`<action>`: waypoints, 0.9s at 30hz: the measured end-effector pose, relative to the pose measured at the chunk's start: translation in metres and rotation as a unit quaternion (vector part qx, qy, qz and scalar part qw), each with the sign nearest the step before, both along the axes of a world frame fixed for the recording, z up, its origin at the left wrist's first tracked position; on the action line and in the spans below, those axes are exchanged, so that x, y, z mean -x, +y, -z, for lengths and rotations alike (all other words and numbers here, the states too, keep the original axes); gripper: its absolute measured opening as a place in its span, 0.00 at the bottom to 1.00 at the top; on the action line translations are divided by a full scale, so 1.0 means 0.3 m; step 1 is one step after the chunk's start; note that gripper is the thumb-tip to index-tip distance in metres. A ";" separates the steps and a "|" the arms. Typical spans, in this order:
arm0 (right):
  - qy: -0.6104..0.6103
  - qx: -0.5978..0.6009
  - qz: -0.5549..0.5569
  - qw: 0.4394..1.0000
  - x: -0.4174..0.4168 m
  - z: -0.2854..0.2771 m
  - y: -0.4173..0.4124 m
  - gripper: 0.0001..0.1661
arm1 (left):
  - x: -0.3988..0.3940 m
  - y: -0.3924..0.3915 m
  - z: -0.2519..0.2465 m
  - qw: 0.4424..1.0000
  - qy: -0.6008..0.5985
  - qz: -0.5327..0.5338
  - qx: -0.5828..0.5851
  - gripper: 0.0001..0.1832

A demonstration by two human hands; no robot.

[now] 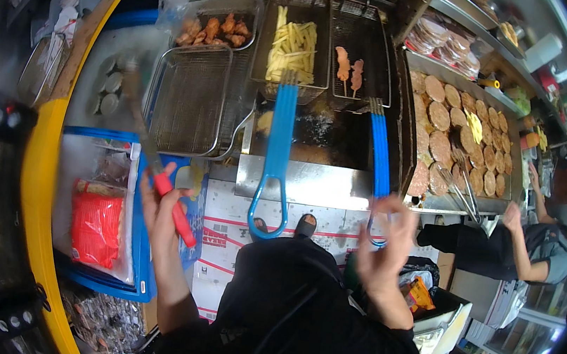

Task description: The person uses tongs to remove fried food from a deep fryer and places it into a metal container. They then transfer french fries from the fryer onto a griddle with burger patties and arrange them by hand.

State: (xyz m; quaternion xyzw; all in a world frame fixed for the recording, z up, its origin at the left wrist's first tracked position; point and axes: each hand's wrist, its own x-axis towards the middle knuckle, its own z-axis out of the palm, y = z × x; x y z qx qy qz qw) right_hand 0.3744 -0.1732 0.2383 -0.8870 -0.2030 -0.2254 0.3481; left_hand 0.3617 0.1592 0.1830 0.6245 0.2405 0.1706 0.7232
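Observation:
My left hand (163, 204) grips the red handle (175, 211) of a long metal utensil, whose blurred far end reaches over the freezer at upper left. My right hand (386, 248) is blurred beside the looped blue handle (379, 157) of a wire fryer basket; whether the fingers hold it I cannot tell. That basket (355, 26) holds two meat skewers (349, 72). To its left, a second basket (330, 50) with a light-blue handle (280, 139) carries French fries (294, 45). Both baskets sit at the back of the fryer, behind its dark oil (315, 133).
An unloaded wire basket (189, 102) and a tray of fried chicken pieces (222, 29) stand left of the fryer. Several patties (441, 148) and tongs (459, 190) lie on a griddle at right, near a co-worker (508, 247). A blue-rimmed freezer (140, 244) holds a red bag (96, 228).

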 end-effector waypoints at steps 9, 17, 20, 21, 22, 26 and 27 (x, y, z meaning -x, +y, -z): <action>0.495 -0.555 -0.110 0.660 -0.169 0.141 -0.158 0.31 | -0.095 0.086 0.348 0.967 0.136 0.086 0.196 0.22; 0.472 -0.612 -0.105 0.626 -0.168 0.144 -0.137 0.27 | 0.106 -0.074 0.275 0.954 0.199 0.195 0.112 0.19; 0.470 -0.624 -0.111 0.614 -0.170 0.149 -0.142 0.25 | 0.158 -0.118 0.248 0.948 0.221 0.211 0.084 0.18; 0.465 -0.625 -0.110 0.618 -0.168 0.155 -0.141 0.25 | 0.176 -0.128 0.248 0.940 0.232 0.234 0.083 0.18; 0.465 -0.626 -0.102 0.618 -0.164 0.152 -0.141 0.25 | 0.192 -0.138 0.249 0.931 0.245 0.258 0.082 0.18; 0.465 -0.627 -0.102 0.617 -0.167 0.161 -0.136 0.25 | 0.138 -0.258 0.260 0.887 0.261 0.352 0.143 0.14; 0.465 -0.626 -0.104 0.617 -0.171 0.156 -0.130 0.25 | 0.094 -0.309 0.277 0.877 0.245 0.376 0.171 0.14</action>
